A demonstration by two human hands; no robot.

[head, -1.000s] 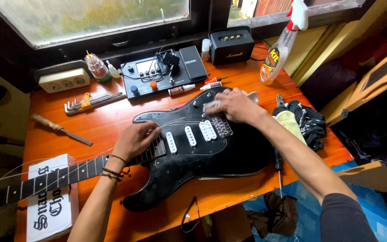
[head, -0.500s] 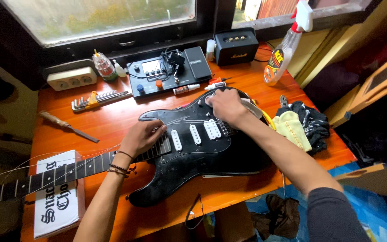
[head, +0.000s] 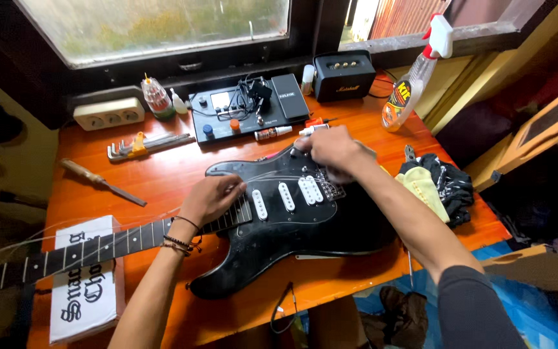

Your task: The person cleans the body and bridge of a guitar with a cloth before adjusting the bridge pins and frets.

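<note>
A black electric guitar (head: pixel 292 232) with white pickups lies flat on the orange wooden table (head: pixel 163 181), its neck (head: pixel 98 249) pointing left. My left hand (head: pixel 211 197) rests on the end of the neck where it meets the body, fingers curled over the strings. Over the bridge, my right hand (head: pixel 330 150) is closed, fingers pinching at the strings or bridge parts; what it grips is hidden under the hand.
Behind the guitar sit a black pedal unit (head: pixel 250 106), a small speaker (head: pixel 343 74), a spray bottle (head: pixel 414 77), hex keys (head: pixel 146 143), a file (head: pixel 101 182) and a power strip (head: pixel 108 113). Cloths (head: pixel 437 184) lie at right. A white box (head: pixel 85 284) supports the neck.
My right hand has slid from the pickups toward the bridge's far side. The left hand stays at the neck joint. The view has shifted slightly.
</note>
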